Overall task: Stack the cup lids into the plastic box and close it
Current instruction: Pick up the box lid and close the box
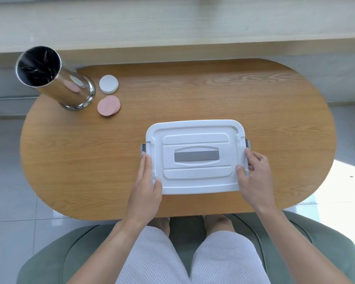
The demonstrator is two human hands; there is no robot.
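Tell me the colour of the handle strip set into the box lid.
Grey handle strip, in the white box lid; head view.

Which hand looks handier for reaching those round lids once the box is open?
Probably the left hand. The white lid and pink lids lie at the table's far left beside the steel cylinder; the right hand would have to cross the plastic box.

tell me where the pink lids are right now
In the head view the pink lids sit in a small stack at the table's far left, just in front of the white lid and right of the steel cylinder.
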